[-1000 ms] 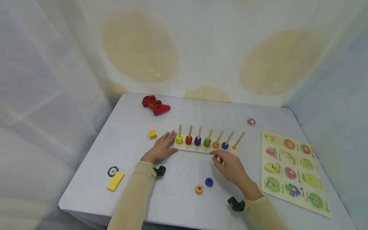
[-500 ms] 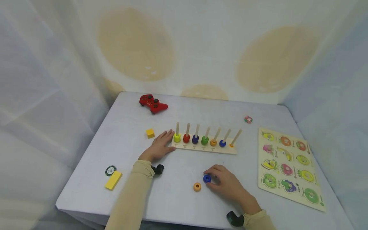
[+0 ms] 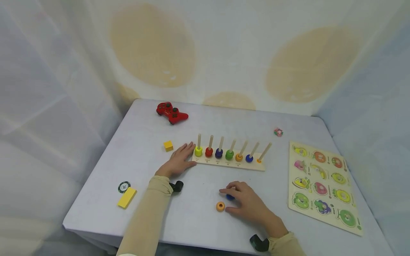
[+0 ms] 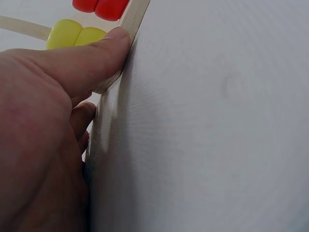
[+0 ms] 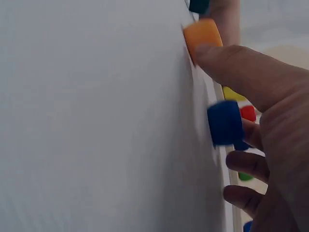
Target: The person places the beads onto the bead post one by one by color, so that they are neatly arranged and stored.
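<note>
1. The left hand (image 3: 177, 162) lies flat, fingers straight, thumb pressed against the end of the wooden peg board (image 3: 228, 163), bracing it on the white table (image 3: 144, 160).
2. The right hand (image 3: 246, 202) curls its fingers over the loose blue wooden ring (image 3: 229, 196); its thumb touches the orange wooden ring (image 3: 220, 206).
3. Well apart: red game controller (image 3: 171, 113), fruit puzzle board (image 3: 323, 186), yellow cube (image 3: 168, 145). Nothing lies between the rings and the pegs.
</note>
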Tool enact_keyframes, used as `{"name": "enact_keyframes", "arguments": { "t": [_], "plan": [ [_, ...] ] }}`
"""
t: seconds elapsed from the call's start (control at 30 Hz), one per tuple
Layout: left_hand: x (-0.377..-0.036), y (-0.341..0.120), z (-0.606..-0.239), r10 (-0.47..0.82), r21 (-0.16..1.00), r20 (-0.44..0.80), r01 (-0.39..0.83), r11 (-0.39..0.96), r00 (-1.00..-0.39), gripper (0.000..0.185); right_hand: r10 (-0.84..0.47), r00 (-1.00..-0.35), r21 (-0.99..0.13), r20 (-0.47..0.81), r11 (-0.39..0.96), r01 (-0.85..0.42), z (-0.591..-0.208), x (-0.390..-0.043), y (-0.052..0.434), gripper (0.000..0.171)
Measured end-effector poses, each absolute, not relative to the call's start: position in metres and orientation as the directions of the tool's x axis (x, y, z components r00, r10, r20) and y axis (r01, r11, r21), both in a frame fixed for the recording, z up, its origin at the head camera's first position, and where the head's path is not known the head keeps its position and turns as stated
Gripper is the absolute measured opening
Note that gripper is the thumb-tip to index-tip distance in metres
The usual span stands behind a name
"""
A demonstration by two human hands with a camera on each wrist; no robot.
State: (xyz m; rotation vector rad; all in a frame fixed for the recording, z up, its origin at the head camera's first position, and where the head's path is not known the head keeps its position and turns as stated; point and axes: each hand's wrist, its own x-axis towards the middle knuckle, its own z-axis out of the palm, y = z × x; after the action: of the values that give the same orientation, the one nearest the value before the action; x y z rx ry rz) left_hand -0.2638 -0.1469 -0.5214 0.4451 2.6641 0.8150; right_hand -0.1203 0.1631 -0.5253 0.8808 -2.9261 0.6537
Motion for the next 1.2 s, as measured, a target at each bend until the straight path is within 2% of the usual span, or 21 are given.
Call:
{"name": "enact_keyframes", "arguments": {
  "t": [0.13,0.27,0.37,0.47,0.57,0.73,1.03,1.13,1.2],
  "plan": [
    [-0.264,-0.147,-0.523,0.375,0.573,-0.209,0.198,0.795,-0.903,0.082,-0.560,-0.811,-0.398,0.168,0.714,-0.576,-0.529,-0.117,0.155,0.041],
    [-0.262,-0.148,-0.525,0.375,0.570,-0.216,0.195,0.798,-0.902,0.082,-0.505,-0.833,-0.414,0.224,0.725,-0.551,-0.523,-0.124,0.152,0.031],
    [-0.261,-0.149,-0.524,0.370,0.574,-0.218,0.188,0.797,-0.903,0.082,-0.396,-0.844,-0.423,0.361,0.737,-0.527,-0.505,-0.143,0.158,0.032],
    [-0.262,-0.151,-0.524,0.362,0.577,-0.218,0.180,0.797,-0.906,0.082,-0.230,-0.813,-0.438,0.535,0.747,-0.500,-0.479,-0.170,0.167,0.034],
    [-0.262,-0.152,-0.525,0.366,0.586,-0.210,0.182,0.789,-0.907,0.082,-0.091,-0.778,-0.452,0.621,0.769,-0.451,-0.455,-0.195,0.176,0.035],
    [-0.262,-0.153,-0.530,0.378,0.596,-0.204,0.191,0.780,-0.903,0.082,-0.013,-0.819,-0.442,0.573,0.837,-0.322,-0.438,-0.216,0.182,0.035],
    [-0.261,-0.151,-0.532,0.358,0.605,-0.216,0.163,0.779,-0.908,0.083,-0.018,-0.903,-0.429,0.430,0.876,-0.221,-0.438,-0.218,0.181,0.037],
    [-0.261,-0.152,-0.532,0.358,0.606,-0.220,0.161,0.779,-0.907,0.083,-0.013,-0.906,-0.428,0.422,0.879,-0.212,-0.440,-0.215,0.181,0.040],
    [-0.261,-0.151,-0.532,0.357,0.606,-0.218,0.161,0.779,-0.908,0.083,-0.008,-0.883,-0.448,0.469,0.859,-0.246,-0.443,-0.212,0.181,0.036]
  ]
}}
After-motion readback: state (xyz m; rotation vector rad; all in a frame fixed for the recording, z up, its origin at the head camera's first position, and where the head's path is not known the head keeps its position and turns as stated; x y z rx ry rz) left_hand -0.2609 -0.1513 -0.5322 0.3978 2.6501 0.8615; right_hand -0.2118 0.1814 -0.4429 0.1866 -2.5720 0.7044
